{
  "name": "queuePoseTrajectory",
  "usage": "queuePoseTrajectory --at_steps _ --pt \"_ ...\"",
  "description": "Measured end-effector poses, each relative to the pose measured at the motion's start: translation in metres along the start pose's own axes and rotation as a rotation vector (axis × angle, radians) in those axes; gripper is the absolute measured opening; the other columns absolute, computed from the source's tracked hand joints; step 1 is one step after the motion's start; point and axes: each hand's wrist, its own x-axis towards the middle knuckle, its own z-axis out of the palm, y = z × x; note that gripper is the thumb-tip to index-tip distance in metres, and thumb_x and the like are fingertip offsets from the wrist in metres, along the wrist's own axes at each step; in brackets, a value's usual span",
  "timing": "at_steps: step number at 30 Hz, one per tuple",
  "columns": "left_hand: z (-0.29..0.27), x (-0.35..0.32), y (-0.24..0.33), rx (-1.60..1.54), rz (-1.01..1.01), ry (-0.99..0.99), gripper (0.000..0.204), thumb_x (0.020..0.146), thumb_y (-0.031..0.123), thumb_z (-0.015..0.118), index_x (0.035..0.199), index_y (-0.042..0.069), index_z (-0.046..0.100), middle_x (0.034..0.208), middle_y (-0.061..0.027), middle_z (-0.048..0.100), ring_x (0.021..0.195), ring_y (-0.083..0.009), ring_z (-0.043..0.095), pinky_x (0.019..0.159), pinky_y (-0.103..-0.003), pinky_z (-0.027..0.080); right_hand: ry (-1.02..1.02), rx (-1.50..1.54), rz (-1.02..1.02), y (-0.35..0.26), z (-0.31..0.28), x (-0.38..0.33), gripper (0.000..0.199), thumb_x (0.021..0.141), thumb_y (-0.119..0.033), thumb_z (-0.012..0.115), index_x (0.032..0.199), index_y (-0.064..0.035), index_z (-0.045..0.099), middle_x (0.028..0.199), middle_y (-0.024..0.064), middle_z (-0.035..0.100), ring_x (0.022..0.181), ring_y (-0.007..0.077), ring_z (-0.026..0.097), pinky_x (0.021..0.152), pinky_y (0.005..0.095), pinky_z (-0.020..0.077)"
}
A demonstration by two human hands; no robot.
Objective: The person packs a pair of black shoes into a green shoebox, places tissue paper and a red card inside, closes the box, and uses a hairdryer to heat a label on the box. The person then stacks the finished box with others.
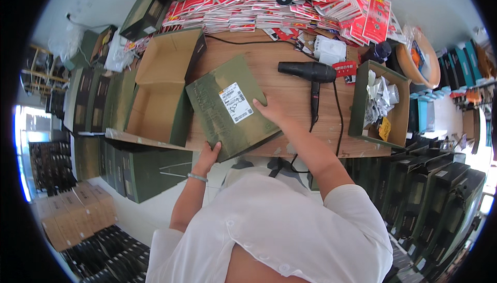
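A closed dark green shoe box (212,112) lies at a slant over the front part of the wooden table, its lid marked with a white label (236,103). My left hand (209,154), a bracelet at its wrist, grips the box's near left corner with the thumb on top. At the right edge my right hand (270,111) holds the same box, thumb on the lid and the other fingers partly hidden. Just left of it stands an open green box (155,109) with a bare brown inside, its lid folded back.
Right of the hands lies a black hair dryer (310,71) with its cord. Farther right, a green box (357,104) holds crumpled silver packets. Red printed packages (222,16) are piled along the back. Stacked green boxes (429,195) stand at the lower right, brown cartons (77,213) at the lower left.
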Motion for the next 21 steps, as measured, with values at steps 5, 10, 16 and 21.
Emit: queuePoseTrajectory --at_steps 5,10,16,21 --pt "-0.003 -0.008 0.010 0.026 -0.138 -0.061 0.060 0.098 0.040 0.054 0.145 0.012 0.029 0.134 -0.0096 0.050 0.115 -0.0246 0.055 0.082 -0.046 0.054 0.009 0.129 0.115 0.014 0.012 0.003 0.073 0.093 -0.060 0.045 0.139 -0.0028 0.046 0.120 0.0260 0.062 0.113 0.0394 0.059 0.096 0.0431 0.0459" --pt "-0.007 -0.009 0.017 0.004 -0.261 -0.085 0.056 0.100 0.040 0.051 0.145 0.015 0.030 0.134 -0.0062 0.051 0.114 -0.0248 0.056 0.083 -0.045 0.052 -0.074 0.123 0.236 0.009 0.001 0.002 0.081 0.093 -0.068 0.034 0.141 -0.0033 0.043 0.123 0.0247 0.061 0.115 0.0387 0.058 0.097 0.0435 0.0458" --pt "-0.015 -0.004 0.014 -0.026 -0.324 -0.124 0.052 0.101 0.037 0.051 0.144 0.015 0.033 0.132 -0.0036 0.053 0.113 -0.0197 0.057 0.087 -0.040 0.050 -0.053 0.131 0.284 0.011 0.005 0.000 0.082 0.092 -0.068 0.033 0.142 -0.0037 0.043 0.123 0.0233 0.061 0.114 0.0372 0.059 0.095 0.0444 0.0474" --pt "-0.014 -0.002 0.024 -0.089 -0.328 -0.191 0.053 0.101 0.037 0.050 0.144 0.013 0.032 0.133 -0.0047 0.052 0.114 -0.0205 0.057 0.090 -0.040 0.050 -0.042 0.102 0.266 0.007 -0.001 0.003 0.081 0.093 -0.067 0.033 0.140 -0.0013 0.045 0.120 0.0230 0.063 0.112 0.0372 0.061 0.092 0.0437 0.0490"
